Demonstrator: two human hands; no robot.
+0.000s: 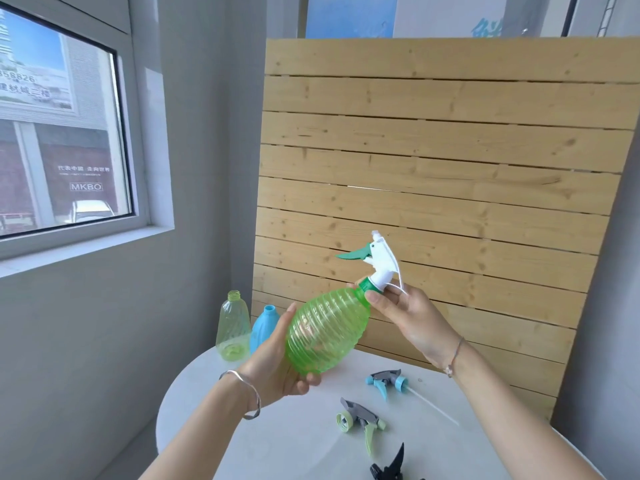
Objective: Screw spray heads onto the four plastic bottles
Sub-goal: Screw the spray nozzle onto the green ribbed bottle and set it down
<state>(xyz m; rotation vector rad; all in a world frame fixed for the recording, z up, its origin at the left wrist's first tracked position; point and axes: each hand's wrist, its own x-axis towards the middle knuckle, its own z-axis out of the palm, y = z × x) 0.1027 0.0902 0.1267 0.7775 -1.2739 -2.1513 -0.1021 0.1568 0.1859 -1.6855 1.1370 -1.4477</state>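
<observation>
I hold a ribbed green bottle (325,330) tilted in the air above the round white table (294,445). My left hand (277,365) cups its base. My right hand (401,313) pinches the green collar of a white spray head (379,263) with a green trigger, seated on the bottle's neck. At the table's far left stand a pale yellow-green bottle (233,327) and a blue bottle (263,325), both with bare necks. Three loose spray heads lie on the table: grey and blue (386,381), grey and light green (360,420), black (393,467).
A wooden slat panel (433,168) leans upright just behind the table. A grey wall with a window (62,126) is on the left. The table's round edge curves away at the front left.
</observation>
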